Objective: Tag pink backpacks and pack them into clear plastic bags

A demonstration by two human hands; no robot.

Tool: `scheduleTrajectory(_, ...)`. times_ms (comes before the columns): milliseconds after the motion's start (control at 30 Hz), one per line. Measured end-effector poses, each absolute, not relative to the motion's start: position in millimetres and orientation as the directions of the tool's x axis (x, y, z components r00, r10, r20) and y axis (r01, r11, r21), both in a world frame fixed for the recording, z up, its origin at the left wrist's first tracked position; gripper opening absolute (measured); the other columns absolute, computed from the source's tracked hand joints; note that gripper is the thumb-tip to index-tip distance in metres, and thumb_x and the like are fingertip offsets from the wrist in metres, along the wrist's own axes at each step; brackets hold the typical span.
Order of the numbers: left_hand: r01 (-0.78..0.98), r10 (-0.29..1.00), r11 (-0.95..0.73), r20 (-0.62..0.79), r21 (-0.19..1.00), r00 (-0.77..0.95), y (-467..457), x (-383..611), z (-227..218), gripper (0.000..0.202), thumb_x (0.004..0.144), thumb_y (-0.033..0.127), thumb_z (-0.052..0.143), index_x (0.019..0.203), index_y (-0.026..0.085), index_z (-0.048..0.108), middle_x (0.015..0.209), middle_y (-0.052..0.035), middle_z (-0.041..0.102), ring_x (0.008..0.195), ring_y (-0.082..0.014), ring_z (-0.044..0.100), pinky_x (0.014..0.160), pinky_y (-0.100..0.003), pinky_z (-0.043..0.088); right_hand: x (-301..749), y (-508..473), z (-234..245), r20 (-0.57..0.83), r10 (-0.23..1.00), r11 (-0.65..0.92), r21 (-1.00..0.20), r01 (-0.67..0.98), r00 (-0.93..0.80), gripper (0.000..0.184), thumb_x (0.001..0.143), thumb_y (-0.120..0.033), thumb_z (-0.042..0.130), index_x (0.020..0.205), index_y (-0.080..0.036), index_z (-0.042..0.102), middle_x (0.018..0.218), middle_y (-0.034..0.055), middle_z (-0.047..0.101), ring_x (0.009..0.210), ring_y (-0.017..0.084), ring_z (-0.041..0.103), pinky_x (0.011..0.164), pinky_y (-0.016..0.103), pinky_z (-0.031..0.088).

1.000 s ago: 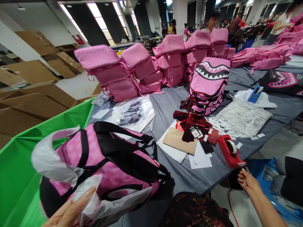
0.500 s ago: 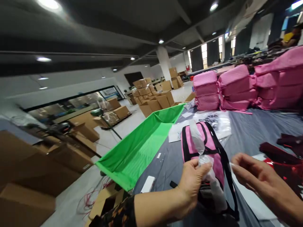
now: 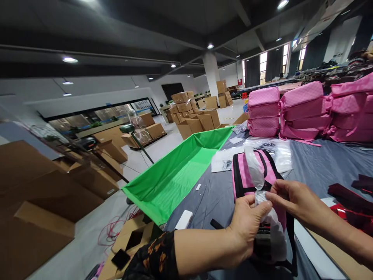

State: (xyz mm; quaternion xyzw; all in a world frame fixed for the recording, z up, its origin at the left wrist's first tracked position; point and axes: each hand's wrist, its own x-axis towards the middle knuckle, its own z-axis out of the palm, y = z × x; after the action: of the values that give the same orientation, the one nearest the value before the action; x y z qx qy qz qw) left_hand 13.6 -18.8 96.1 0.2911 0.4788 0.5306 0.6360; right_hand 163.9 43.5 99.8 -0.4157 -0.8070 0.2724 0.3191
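Your left hand (image 3: pixel 247 225) pinches the translucent white plastic wrap (image 3: pixel 261 195) on the pink-and-black fabric backpack (image 3: pixel 242 166), and your right hand (image 3: pixel 291 196), with fingers bent together, meets it there; whether these fingers hold something, I cannot tell. The backpack lies on the grey cloth-covered table (image 3: pixel 204 214), inward from its left edge, along which the green fabric bin (image 3: pixel 175 182) stands.

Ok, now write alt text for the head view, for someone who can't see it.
A person's left hand pinches crumpled white plastic over a pink-and-black backpack on a gray-covered table, the right hand close beside it. A green bin lies to the left; pink bags stand farther back.
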Motion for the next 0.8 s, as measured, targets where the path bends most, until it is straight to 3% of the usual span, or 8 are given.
scheduleTrajectory(200,-0.405,0.953,0.269,-0.303,0.874,-0.022,-22.0,8.4,91.2,0.050,0.052,0.054,0.090,0.068,0.013,0.067,0.058,0.0024,0.059,0.052,-0.0083,0.047,0.052,-0.022,0.035,158.6,31.5,112.9,0.175,0.900,0.413,-0.633,0.655,-0.399,0.030,0.087,-0.043,0.064,0.065,-0.022,0.059,0.057,-0.0016,0.059,0.054,0.014,0.050,0.051,0.026,0.033)
scheduleTrajectory(300,-0.383,0.946,0.299,-0.324,0.874,0.000,-22.0,2.3,89.9,0.041,0.059,0.045,0.090,0.077,0.012,0.072,0.064,0.0007,0.066,0.055,-0.0096,0.054,0.055,-0.020,0.042,158.6,21.9,126.2,0.111,0.915,0.370,-0.614,0.698,-0.388,0.019,0.089,-0.028,0.066,0.071,-0.020,0.063,0.066,-0.0007,0.064,0.062,0.013,0.054,0.058,0.027,0.034)
scheduleTrajectory(400,-0.372,0.916,0.388,-0.397,0.843,0.056,-19.5,-2.3,96.8,0.028,0.073,0.032,0.085,0.088,0.011,0.075,0.071,-0.0019,0.072,0.059,-0.0114,0.061,0.059,-0.020,0.049,161.2,14.5,129.0,0.084,0.918,0.327,-0.711,0.622,-0.387,0.010,0.089,-0.013,0.064,0.082,-0.018,0.068,0.077,0.0001,0.070,0.070,0.013,0.060,0.064,0.025,0.038)
scheduleTrajectory(467,-0.387,0.894,0.424,-0.446,0.818,0.038,-18.5,-1.8,104.5,0.018,0.080,0.025,0.078,0.091,0.011,0.076,0.072,-0.0021,0.073,0.060,-0.0119,0.064,0.062,-0.020,0.053,161.7,8.9,123.8,0.109,0.930,0.300,-0.776,0.556,-0.350,0.009,0.089,-0.010,0.064,0.094,-0.016,0.068,0.083,0.0005,0.071,0.074,0.014,0.063,0.067,0.025,0.040)
scheduleTrajectory(567,-0.440,0.842,0.475,-0.539,0.762,-0.025,-17.6,3.7,114.4,0.010,0.088,0.016,0.067,0.089,0.012,0.075,0.070,-0.0020,0.073,0.062,-0.0135,0.069,0.069,-0.023,0.059,157.2,4.7,112.9,0.155,0.944,0.293,-0.799,0.525,-0.291,0.023,0.088,-0.012,0.067,0.109,-0.015,0.060,0.084,0.0003,0.070,0.073,0.014,0.061,0.064,0.026,0.039)
scheduleTrajectory(700,-0.484,0.785,0.515,-0.616,0.707,-0.065,-16.4,10.4,119.8,0.023,0.098,0.016,0.055,0.088,0.013,0.075,0.073,-0.0040,0.075,0.067,-0.0146,0.073,0.075,-0.024,0.062,146.8,8.6,109.6,0.137,0.925,0.327,-0.763,0.557,-0.356,0.011,0.092,-0.014,0.062,0.102,-0.016,0.060,0.089,0.0028,0.071,0.081,0.017,0.065,0.067,0.026,0.040)
scheduleTrajectory(800,-0.462,0.763,0.507,-0.628,0.728,-0.154,-15.9,11.3,121.6,0.030,0.102,0.014,0.046,0.097,0.014,0.075,0.078,-0.0037,0.077,0.066,-0.0125,0.073,0.073,-0.021,0.063,141.9,11.5,114.7,0.096,0.922,0.324,-0.720,0.614,-0.374,0.017,0.096,-0.018,0.058,0.112,-0.015,0.060,0.100,0.0075,0.075,0.092,0.023,0.069,0.068,0.029,0.044)
